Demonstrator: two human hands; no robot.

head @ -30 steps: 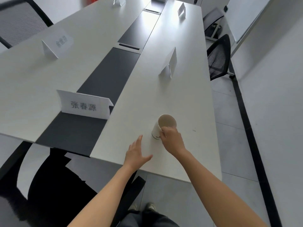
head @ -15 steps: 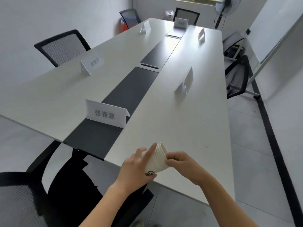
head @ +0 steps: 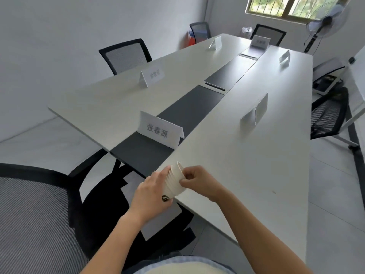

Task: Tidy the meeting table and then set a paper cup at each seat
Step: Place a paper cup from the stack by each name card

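Where the two hands meet over the near edge of the meeting table (head: 256, 165), a nested stack of paper cups (head: 174, 182) is held tilted, with its open mouth facing the far end of the room and its base toward the person. Left hand (head: 152, 194): fingers curled round the lower part of the stack, gripping it from the left. Right hand (head: 199, 182): fingertips pinching the stack near its rim from the right. A dark logo shows on the lowest cup, beside the left palm.

Table: white top divided lengthwise by a dark centre strip (head: 189, 109). A near name card (head: 160, 131) with printed characters stands at the strip's near end, just beyond the cups. A left card (head: 152, 76) stands on the left half, a right card (head: 256, 111) on the right half, and far cards (head: 216, 43) toward the far end.

Mesh seating: near-left chair (head: 39, 214), left chair (head: 126, 54), right chair (head: 327, 113). A standing fan (head: 325, 22) is at far right.
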